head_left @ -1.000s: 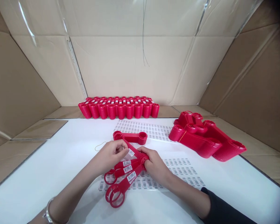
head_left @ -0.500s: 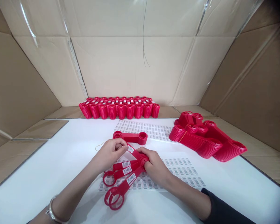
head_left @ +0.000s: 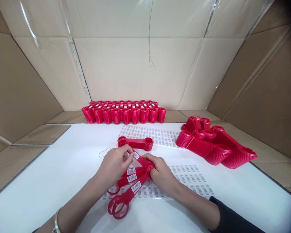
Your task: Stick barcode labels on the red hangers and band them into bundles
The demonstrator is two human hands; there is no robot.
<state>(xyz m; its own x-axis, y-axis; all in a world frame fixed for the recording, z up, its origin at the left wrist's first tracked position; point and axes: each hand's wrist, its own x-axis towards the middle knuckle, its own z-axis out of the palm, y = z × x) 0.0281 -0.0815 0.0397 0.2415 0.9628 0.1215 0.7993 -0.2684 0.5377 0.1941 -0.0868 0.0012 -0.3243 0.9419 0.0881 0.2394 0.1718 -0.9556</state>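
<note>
A fan of several flat red plastic pieces point(head_left: 126, 194), each with a barcode sticker, lies over a barcode label sheet point(head_left: 184, 181) on the white table. My right hand point(head_left: 161, 173) is closed round the stacked round ends of the fan. Fingers curled, my left hand point(head_left: 113, 165) pinches the topmost piece near its white sticker point(head_left: 136, 156). One more red piece point(head_left: 135, 142) lies flat just beyond my hands.
A row of stacked red pieces point(head_left: 123, 113) lines the back cardboard wall. A big nested pile of red pieces point(head_left: 213, 142) sits at the right. A second label sheet point(head_left: 150, 134) and a rubber band point(head_left: 104, 152) lie on the table point(head_left: 50, 174). Cardboard walls enclose the sides.
My left hand has shifted slightly right and down over the fanned pieces, covering more of them. The fan's ring ends have swung a little lower. My right hand has stayed put.
</note>
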